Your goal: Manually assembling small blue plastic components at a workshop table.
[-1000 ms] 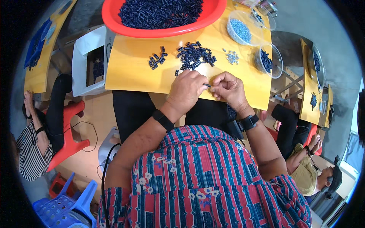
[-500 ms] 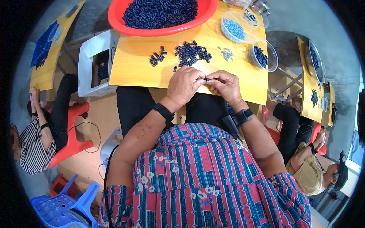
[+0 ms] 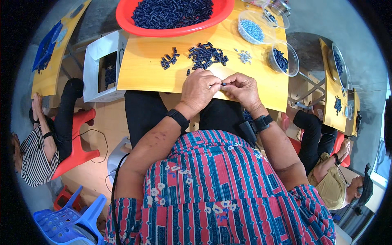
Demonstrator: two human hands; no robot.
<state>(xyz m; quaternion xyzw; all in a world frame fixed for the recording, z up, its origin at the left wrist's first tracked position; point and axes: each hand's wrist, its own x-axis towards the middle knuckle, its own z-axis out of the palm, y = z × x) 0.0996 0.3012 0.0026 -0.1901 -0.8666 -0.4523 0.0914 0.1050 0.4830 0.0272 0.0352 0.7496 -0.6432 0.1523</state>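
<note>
A small dark cylindrical piece (image 3: 223, 84) sits pinched between my two hands, just above the front edge of the yellow table (image 3: 151, 77). My left hand (image 3: 199, 88) is closed, its thumb and fingertip at the piece's left end. From the other side, my right hand (image 3: 242, 90) grips it between thumb and forefinger. Beyond my fingers lies a heap of dark cylindrical pieces (image 3: 207, 56), with a smaller group of the same pieces (image 3: 169, 59) to its left. A few tiny pale metallic parts (image 3: 244, 56) lie scattered to the right of the heap.
A red basin (image 3: 175, 32) full of dark pieces stands at the back. Clear tubs with small light-blue parts (image 3: 252, 30) and dark pieces (image 3: 280, 59) stand at right. A white box (image 3: 92, 73) is left of the table. Two people sit at side tables, left and right.
My right hand has turned slightly, and the small dark piece shows more between the fingertips. Both hands stay in nearly the same place.
</note>
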